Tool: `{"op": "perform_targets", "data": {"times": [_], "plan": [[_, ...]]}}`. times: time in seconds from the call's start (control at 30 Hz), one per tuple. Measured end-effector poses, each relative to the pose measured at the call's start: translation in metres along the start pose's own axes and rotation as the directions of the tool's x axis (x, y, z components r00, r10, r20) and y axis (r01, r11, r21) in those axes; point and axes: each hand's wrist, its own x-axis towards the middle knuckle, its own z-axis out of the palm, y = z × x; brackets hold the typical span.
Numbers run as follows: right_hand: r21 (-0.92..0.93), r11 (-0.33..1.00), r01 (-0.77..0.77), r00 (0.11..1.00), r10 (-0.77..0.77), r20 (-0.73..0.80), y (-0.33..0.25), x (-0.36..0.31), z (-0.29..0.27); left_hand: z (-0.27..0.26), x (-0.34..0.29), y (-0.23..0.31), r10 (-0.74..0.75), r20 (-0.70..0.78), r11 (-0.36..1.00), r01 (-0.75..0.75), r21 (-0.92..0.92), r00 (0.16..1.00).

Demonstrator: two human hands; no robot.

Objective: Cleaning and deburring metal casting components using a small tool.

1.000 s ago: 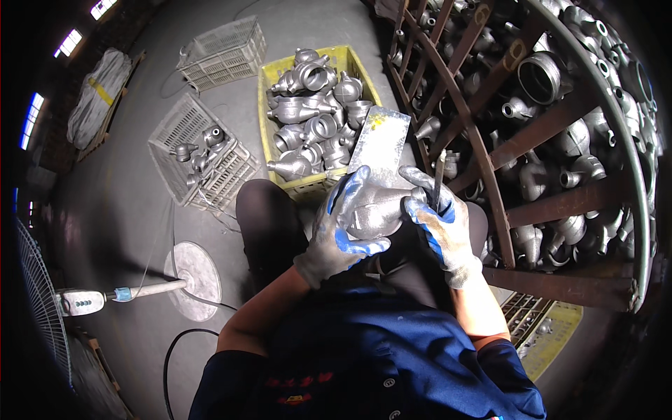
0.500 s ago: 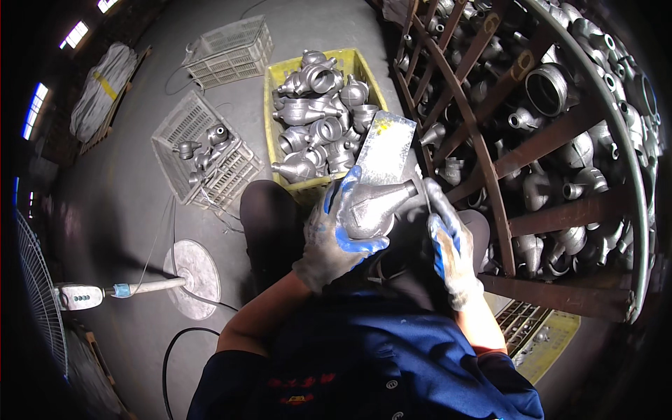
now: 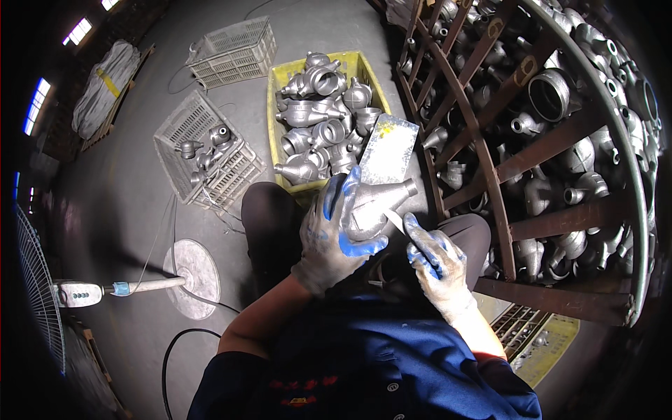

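Observation:
My left hand (image 3: 325,241), in a grey and blue work glove, grips a silver bulb-shaped metal casting (image 3: 371,211) from its left side. The casting lies tilted above my lap, its narrow neck pointing to the upper right. In my gloved right hand (image 3: 437,264) is a thin, flat, pale tool that looks like a file (image 3: 394,220). Its tip meets the lower right side of the casting. The handle end is hidden in my fingers. Just beyond the casting, a shiny metal plate (image 3: 392,148) leans at the corner of a yellow crate (image 3: 273,129) heaped with similar castings.
A grey crate (image 3: 246,180) with a few castings stands at the left, another grey crate (image 3: 234,70) behind it. A brown metal cage (image 3: 483,150) full of castings borders my right. To the left are a fan (image 3: 77,295) with a round base (image 3: 192,280) and a black cable (image 3: 168,353).
My right hand has moved down and left, bringing the file's tip onto the casting. The file now shows its flat face. My left hand keeps its hold, nearly still.

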Motion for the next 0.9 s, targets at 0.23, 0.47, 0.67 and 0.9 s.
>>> {"op": "perform_targets", "data": {"times": [0.23,0.47,0.67,0.9], "plan": [[-0.228,0.973,-0.018,0.991,0.047,0.121,-0.009,0.001,-0.007,0.003,0.000,0.001,0.024,-0.002,0.999,-0.024,0.041,1.000],[0.275,0.913,-0.300,0.930,0.216,0.297,0.007,0.001,-0.016,0.005,-0.004,-0.004,0.062,0.049,0.974,-0.071,0.213,0.997],[0.217,0.943,-0.251,0.958,0.210,0.195,0.005,-0.001,-0.014,0.003,-0.002,-0.001,0.076,0.052,0.976,-0.085,0.199,0.996],[0.365,0.873,-0.323,0.931,0.225,0.287,0.012,-0.002,-0.018,0.007,-0.006,-0.007,0.062,0.044,0.973,-0.070,0.221,0.997]]}}
